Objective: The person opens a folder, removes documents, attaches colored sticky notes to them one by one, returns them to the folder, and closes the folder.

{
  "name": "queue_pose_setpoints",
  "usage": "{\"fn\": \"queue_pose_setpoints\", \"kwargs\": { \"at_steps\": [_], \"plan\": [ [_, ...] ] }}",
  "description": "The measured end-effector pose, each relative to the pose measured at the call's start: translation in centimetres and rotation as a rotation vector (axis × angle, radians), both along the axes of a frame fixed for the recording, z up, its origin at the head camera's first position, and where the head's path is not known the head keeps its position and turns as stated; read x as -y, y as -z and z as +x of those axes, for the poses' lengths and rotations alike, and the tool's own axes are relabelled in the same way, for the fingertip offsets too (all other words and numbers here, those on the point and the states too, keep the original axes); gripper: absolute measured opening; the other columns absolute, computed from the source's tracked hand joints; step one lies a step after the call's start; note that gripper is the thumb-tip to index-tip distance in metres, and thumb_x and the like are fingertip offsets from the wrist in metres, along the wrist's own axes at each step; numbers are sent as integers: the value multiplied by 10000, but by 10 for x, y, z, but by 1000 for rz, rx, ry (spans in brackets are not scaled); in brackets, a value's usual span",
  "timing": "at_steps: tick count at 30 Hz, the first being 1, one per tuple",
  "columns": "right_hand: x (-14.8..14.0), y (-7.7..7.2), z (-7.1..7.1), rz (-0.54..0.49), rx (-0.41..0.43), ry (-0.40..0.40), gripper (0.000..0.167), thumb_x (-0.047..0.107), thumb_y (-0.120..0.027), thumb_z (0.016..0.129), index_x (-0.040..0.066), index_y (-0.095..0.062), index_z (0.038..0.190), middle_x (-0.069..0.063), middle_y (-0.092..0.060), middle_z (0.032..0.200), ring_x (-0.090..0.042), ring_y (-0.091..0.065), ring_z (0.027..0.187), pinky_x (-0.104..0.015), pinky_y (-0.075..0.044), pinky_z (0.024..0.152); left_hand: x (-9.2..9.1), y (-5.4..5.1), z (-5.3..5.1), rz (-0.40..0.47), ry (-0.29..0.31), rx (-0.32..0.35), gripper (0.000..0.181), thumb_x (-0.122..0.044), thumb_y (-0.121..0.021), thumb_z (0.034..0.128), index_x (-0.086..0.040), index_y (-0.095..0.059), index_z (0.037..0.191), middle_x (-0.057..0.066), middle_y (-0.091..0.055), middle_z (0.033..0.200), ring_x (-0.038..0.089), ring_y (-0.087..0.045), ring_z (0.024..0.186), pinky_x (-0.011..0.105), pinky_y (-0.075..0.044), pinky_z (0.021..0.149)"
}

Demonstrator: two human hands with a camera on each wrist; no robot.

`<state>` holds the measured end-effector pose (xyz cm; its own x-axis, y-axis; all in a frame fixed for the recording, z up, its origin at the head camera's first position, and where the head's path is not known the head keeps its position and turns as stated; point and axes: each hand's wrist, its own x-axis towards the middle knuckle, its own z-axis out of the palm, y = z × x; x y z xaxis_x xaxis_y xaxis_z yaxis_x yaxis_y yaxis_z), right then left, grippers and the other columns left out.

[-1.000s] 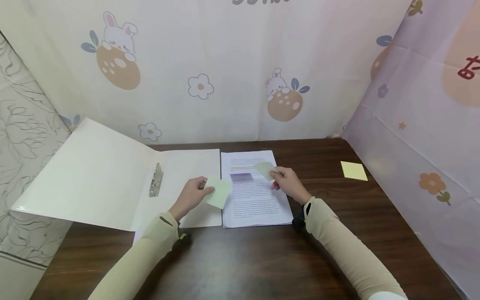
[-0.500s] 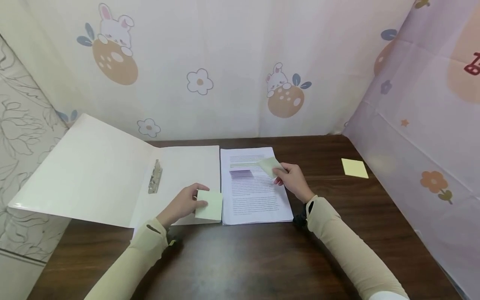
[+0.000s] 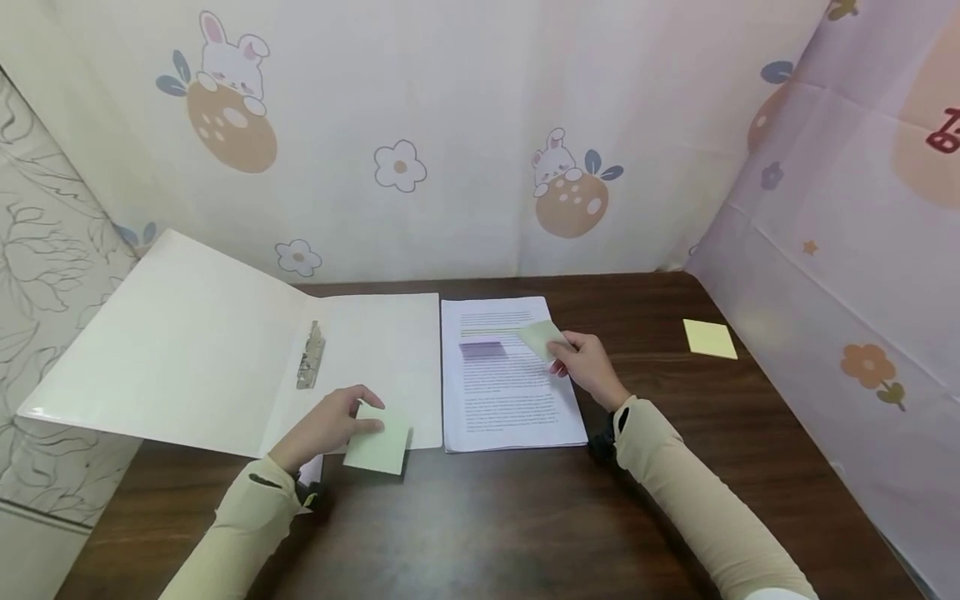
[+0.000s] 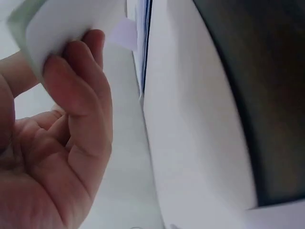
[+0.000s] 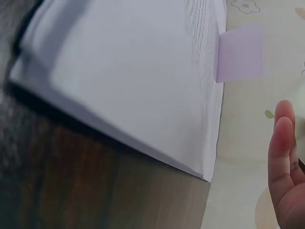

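Observation:
My left hand (image 3: 330, 425) pinches a pale green sticky note pad (image 3: 384, 446) by its upper left part, over the front edge of an open white binder (image 3: 382, 333). In the left wrist view the fingers (image 4: 86, 100) curl against the pad's white underside (image 4: 66, 26). My right hand (image 3: 588, 367) pinches a single-looking green sticky note (image 3: 537, 338) above a stack of printed sheets (image 3: 510, 408). A purple sticky note (image 3: 483, 350) stands up from the top sheet, near a green highlighted line. In the right wrist view the green note is out of sight.
The binder's metal clip (image 3: 311, 357) is bare, and its cover (image 3: 165, 350) leans up at the left. A yellow sticky note pad (image 3: 709, 339) lies far right on the dark wooden table (image 3: 480, 533). A patterned curtain (image 3: 465, 217) hangs behind.
My left hand has moved left and toward the table's front with the green pad, from the sheets to the binder's front edge. My right hand stays nearly in place with its note.

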<state>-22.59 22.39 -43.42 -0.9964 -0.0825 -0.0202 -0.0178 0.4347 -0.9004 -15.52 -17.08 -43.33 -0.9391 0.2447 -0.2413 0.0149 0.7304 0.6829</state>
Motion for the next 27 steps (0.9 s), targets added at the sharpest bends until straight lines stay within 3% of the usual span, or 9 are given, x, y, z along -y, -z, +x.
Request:
{"fn": "queue_pose_setpoints", "kwargs": {
  "at_steps": [4,9,13,17,27],
  "plan": [
    [0,0,0,-17,-7,19,270,173,-567,984,-50,-656,1107,-115,-663,742,-157,-600,627,-380,-548,658,1,10,8,-40,4,50,252,-163,-745,836,-102,-652,1062,65,-561,789,178,-487,695,300,-431,585],
    [-1,2,-2,-26,-3,8,281,173,-567,984,-58,-651,1120,-123,-662,758,-147,-605,626,-363,-549,653,-2,18,21,-268,42,-10,243,-194,-788,787,-101,-645,961,42,-670,870,162,-573,733,329,-495,653],
    [-2,3,-3,-30,1,13,286,170,-569,983,-58,-646,1136,-125,-661,764,-149,-610,628,-335,-545,644,-4,15,27,-372,66,-67,257,-206,-811,758,-85,-637,902,34,-681,849,155,-560,698,329,-493,639],
    [-1,5,-2,-35,20,23,292,178,-568,984,-49,-642,1153,-152,-659,800,-148,-610,632,-316,-541,646,-4,10,29,-413,75,-102,259,-205,-819,745,-82,-625,864,20,-657,792,156,-523,665,321,-461,607],
    [-6,8,-3,-65,46,36,315,166,-561,986,-55,-617,1203,-201,-642,903,-169,-621,654,-294,-541,645,1,7,33,-430,113,-90,234,-191,-826,737,-110,-623,822,-9,-601,740,159,-483,676,316,-434,618]
  ]
}}
